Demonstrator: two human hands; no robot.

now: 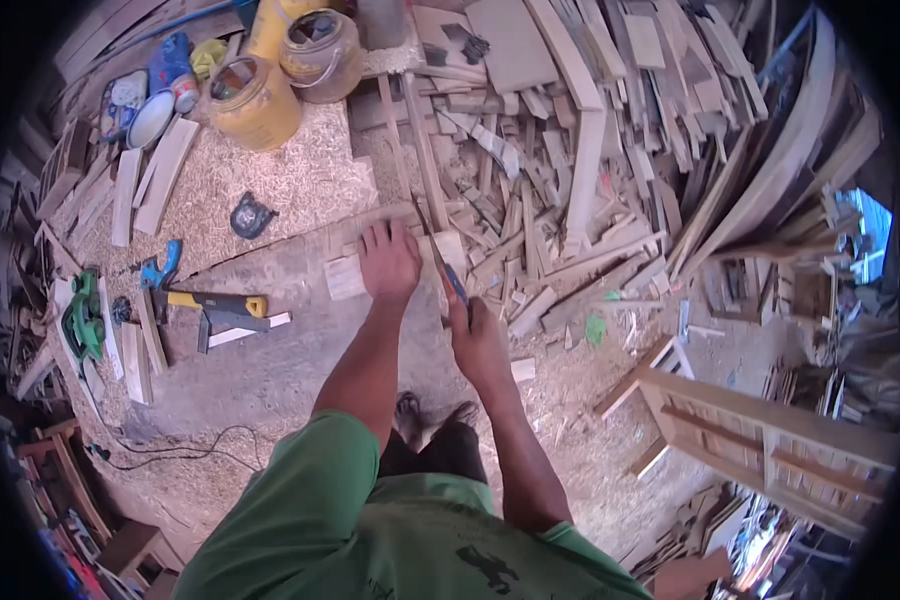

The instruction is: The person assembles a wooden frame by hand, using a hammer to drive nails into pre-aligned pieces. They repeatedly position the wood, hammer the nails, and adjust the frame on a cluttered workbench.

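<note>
A short pale board (345,279) lies across the worktop in front of me. My left hand (390,262) presses down on it, fingers spread over the wood. In my right hand (476,335) is a handsaw (435,248), gripped by its blue and orange handle. Its narrow blade points away from me and crosses the board near its right end, to the right of my left hand. How deep the teeth sit in the wood cannot be made out.
Left on the worktop lie a yellow-handled saw (215,301), a blue clamp-like tool (160,265), a green power tool (84,318) and a dark bundle (252,215). Yellow buckets (255,110) stand beyond. Scrap wood (530,200) is heaped at right, near a wooden frame (770,440).
</note>
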